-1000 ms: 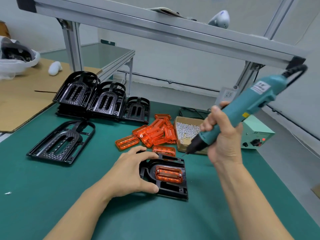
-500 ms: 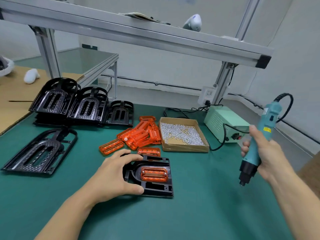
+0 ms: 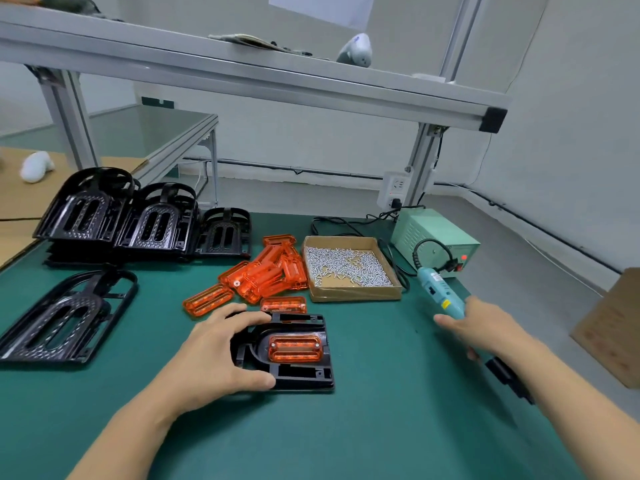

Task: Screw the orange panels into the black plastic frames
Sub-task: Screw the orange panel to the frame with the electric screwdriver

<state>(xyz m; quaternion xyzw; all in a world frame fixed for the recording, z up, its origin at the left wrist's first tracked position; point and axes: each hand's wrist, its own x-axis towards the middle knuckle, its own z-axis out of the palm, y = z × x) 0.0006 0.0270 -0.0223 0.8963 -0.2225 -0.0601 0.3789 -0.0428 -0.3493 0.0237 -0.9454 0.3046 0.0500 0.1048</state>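
The black frame [image 3: 294,355] lies flat on the green bench [image 3: 381,427] near its middle, with one orange panel [image 3: 294,348] seated in its recess. Two bright dots at the panel's ends look like screw heads, though I cannot tell whether they are driven home. The left hand [image 3: 221,358] grips the frame's nine-o'clock edge, thumb curled under the near side and fingers hooked over the far corner, pinning it down.

At three o'clock from the frame, the right hand [image 3: 485,330] lies over the teal screwdriver [image 3: 440,296], which rests along the bench edge with its cord running back to the pale green power box [image 3: 436,237]. The fingers look fairly straight on the tool, but motion blur hides whether they clasp it, so I cannot tell.

Loose orange panels [image 3: 266,271] are heaped at twelve o'clock from the frame, the cardboard tray of screws [image 3: 349,268] sits at one o'clock, and stacked black frames [image 3: 138,220] wait at ten o'clock.

The step appears to be finishing this frame. To do it well, keep the left hand pressing flat so the frame cannot twist. Check that both screws sit flush before moving it. Lay the screwdriver well inside the bench edge, since it could roll off there.
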